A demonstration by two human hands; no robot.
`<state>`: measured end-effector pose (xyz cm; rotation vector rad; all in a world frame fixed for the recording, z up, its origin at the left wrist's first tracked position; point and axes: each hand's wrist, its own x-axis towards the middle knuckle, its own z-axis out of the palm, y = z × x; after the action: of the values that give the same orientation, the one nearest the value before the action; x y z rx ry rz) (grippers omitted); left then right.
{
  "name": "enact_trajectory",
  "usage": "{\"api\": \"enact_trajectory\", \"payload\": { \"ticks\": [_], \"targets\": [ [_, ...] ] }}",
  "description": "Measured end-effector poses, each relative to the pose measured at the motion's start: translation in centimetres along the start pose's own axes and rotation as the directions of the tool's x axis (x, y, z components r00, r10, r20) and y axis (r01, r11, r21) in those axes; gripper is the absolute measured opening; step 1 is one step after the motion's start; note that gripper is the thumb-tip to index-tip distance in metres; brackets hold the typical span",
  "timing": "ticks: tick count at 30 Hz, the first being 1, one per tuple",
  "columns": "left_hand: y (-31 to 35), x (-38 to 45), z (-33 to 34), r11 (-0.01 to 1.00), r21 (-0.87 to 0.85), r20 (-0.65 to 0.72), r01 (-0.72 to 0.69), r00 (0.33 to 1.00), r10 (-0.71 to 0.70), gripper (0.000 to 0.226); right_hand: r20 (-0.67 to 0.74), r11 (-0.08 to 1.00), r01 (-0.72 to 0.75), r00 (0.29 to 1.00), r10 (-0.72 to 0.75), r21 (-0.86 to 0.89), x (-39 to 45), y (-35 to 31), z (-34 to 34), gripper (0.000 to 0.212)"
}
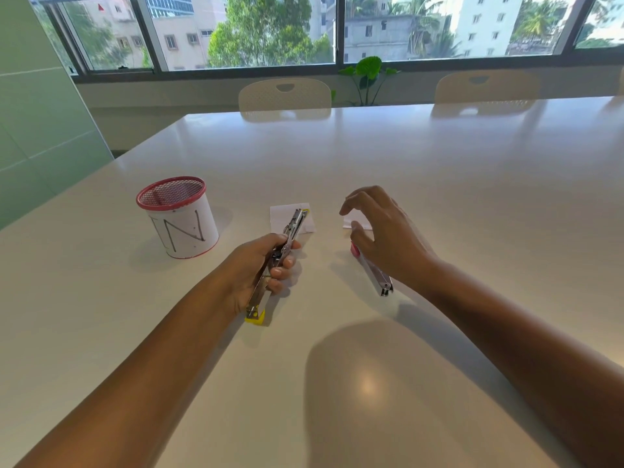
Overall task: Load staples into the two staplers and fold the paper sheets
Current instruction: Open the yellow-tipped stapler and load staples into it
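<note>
The left hand (261,265) grips the opened yellow stapler (275,265), its long axis pointing away, while the unclenched right hand (381,238) hovers over the pink stapler (373,270) on the worktop (371,157).

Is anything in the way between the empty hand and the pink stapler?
No. The right hand hovers open just above the pink stapler lying on the table, with nothing visible between them.

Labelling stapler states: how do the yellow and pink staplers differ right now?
The yellow stapler is swung open and gripped in the left hand; the pink stapler lies closed on the table, ungripped, under the open right hand. End trim differs: yellow versus pink. Both have slim metal bodies.
</note>
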<state>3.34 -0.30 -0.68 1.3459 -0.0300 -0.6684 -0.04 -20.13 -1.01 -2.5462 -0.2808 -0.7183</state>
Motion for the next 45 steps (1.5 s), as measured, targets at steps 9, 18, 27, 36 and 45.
{"api": "enact_trajectory", "payload": {
  "ticks": [9,18,27,36,45],
  "targets": [
    [0.0,-0.1,0.2,0.979,-0.197,0.012,0.044,0.999,-0.043,0.017,0.274,0.932,0.358,0.903,-0.331,-0.052,-1.2,-3.0,1.1,0.067],
    [-0.5,-1.0,1.1,0.982,-0.185,0.106,-0.039,0.993,0.06,0.031,0.123,0.966,0.233,0.961,-0.246,0.115,-2.1,-5.4,2.3,0.082],
    [-1.0,-0.7,1.7,0.997,-0.069,0.293,-0.043,0.954,0.061,0.038,0.039,0.844,-0.235,0.968,0.247,0.483,-1.3,-4.9,2.1,0.071],
    [-1.4,-0.2,1.7,0.988,0.003,0.281,-0.155,0.948,0.148,0.055,0.121,0.788,-0.307,0.95,0.288,0.533,-0.7,-3.8,2.2,0.055],
    [-1.2,-0.8,2.3,0.883,0.342,0.099,-0.322,0.947,0.307,0.054,0.005,0.906,-0.131,0.99,0.142,0.403,-1.1,-3.7,2.6,0.084]
  ]
}}
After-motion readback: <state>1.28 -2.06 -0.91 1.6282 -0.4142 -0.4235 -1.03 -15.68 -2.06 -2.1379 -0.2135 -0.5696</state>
